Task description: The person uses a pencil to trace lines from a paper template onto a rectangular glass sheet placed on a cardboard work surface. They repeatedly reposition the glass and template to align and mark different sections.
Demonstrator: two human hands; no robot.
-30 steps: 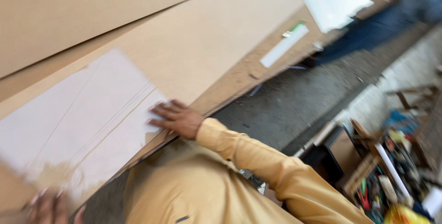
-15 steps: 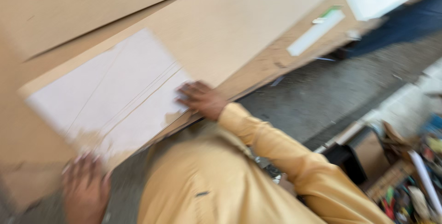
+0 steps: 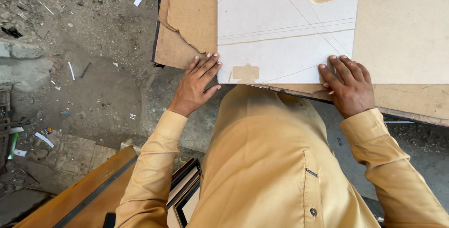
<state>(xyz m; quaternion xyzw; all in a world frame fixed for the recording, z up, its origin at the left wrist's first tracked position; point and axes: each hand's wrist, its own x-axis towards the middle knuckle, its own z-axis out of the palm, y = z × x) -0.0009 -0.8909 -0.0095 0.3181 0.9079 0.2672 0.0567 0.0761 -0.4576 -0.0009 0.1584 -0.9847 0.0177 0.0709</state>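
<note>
My left hand has come up from below the white sheet to its near left corner, fingers spread flat; my right hand stays pressed open on the near right edge. The sheet now lies square on the brown board, pinned at both corners

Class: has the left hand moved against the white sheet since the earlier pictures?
Yes. The left hand has come up from below the white sheet to its near corner.
</note>
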